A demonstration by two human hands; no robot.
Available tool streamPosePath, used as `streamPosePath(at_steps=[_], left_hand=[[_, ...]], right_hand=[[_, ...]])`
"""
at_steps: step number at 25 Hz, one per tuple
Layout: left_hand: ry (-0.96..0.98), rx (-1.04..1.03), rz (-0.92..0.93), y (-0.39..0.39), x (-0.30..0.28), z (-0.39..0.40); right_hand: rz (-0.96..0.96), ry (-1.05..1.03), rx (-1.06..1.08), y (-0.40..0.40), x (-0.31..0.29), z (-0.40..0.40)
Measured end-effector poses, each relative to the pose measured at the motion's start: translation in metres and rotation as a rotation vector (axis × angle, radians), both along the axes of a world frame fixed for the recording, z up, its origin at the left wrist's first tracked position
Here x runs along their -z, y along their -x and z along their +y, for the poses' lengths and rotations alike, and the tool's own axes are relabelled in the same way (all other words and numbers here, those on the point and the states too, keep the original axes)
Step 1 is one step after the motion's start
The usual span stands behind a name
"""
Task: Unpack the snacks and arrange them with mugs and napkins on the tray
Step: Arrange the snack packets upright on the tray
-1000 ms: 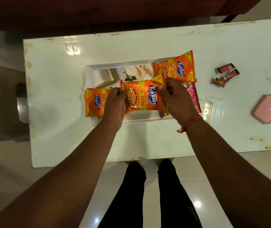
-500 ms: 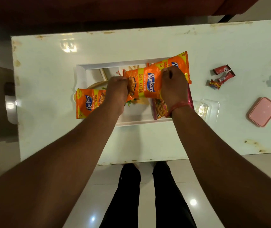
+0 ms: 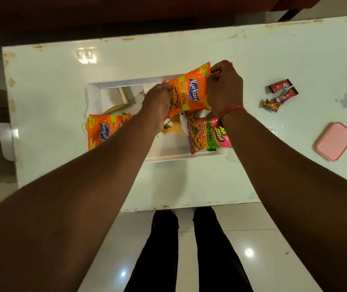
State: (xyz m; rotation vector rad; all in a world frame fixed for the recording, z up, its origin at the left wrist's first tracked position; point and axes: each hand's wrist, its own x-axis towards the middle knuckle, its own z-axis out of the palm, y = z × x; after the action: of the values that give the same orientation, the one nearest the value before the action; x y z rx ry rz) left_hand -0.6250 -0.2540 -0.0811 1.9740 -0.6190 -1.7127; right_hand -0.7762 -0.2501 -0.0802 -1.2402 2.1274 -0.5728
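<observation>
- We judged the task far from finished: three snack packets lay at the tray (image 3: 96, 91), none visibly opened, and no mugs or napkins showed
- Our left hand (image 3: 157, 102) and right hand (image 3: 224, 89) each clenched an end of the orange packet (image 3: 191, 91), held above the tray's far side
- A second orange packet (image 3: 105, 133) overlapped the tray's left rim; the pink packet (image 3: 206, 133) lay inside, near the right corner
- The packets were glossy crinkled film, the tray smooth and white; its printed floor was perhaps floral

Glossy table (image 3: 210, 49), shiny foil packet (image 3: 191, 93)
</observation>
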Motion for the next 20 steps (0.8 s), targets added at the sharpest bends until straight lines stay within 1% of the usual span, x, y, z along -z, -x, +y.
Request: streamPosePath(at_steps=[2,4,5,6,8,11,12,13,14,16,17,18,20], left_hand=[[0.051,-0.050,-0.004,-0.007,0.000,0.007],[0.137,-0.143,-0.015,-0.025,0.000,0.020],[0.194,-0.198,-0.028,-0.036,0.001,0.029],[0.255,-0.230,-0.078,-0.048,0.002,0.040],[0.357,-0.226,-0.287,-0.075,0.001,0.065],[0.448,-0.134,-0.639,-0.116,0.005,0.097],[0.421,-0.098,-0.754,-0.131,0.009,0.103],[0.354,-0.075,-0.838,-0.144,0.013,0.104],[0.256,-0.062,-0.877,-0.156,0.018,0.104],[0.075,-0.029,-0.861,-0.172,0.027,0.103],[0.033,0.002,-0.841,-0.177,0.030,0.102],[0.020,0.029,-0.820,-0.180,0.031,0.101],[0.055,0.047,-0.783,-0.184,0.028,0.100]], right_hand=[[0.055,0.055,-0.032,0.002,-0.004,0.013],[0.116,0.159,-0.033,0.001,-0.011,0.036],[0.102,0.203,-0.038,-0.004,-0.013,0.051],[0.056,0.225,-0.066,-0.013,-0.013,0.067],[-0.066,0.188,-0.180,-0.043,-0.009,0.099],[-0.231,-0.020,-0.322,-0.094,0.002,0.129],[-0.276,-0.087,-0.358,-0.110,0.004,0.132],[-0.306,-0.138,-0.386,-0.125,0.006,0.131],[-0.315,-0.168,-0.400,-0.139,0.007,0.126],[-0.289,-0.189,-0.402,-0.163,0.006,0.108],[-0.272,-0.186,-0.401,-0.174,0.005,0.098],[-0.259,-0.176,-0.406,-0.182,0.003,0.089],[-0.237,-0.155,-0.440,-0.193,0.000,0.078]])
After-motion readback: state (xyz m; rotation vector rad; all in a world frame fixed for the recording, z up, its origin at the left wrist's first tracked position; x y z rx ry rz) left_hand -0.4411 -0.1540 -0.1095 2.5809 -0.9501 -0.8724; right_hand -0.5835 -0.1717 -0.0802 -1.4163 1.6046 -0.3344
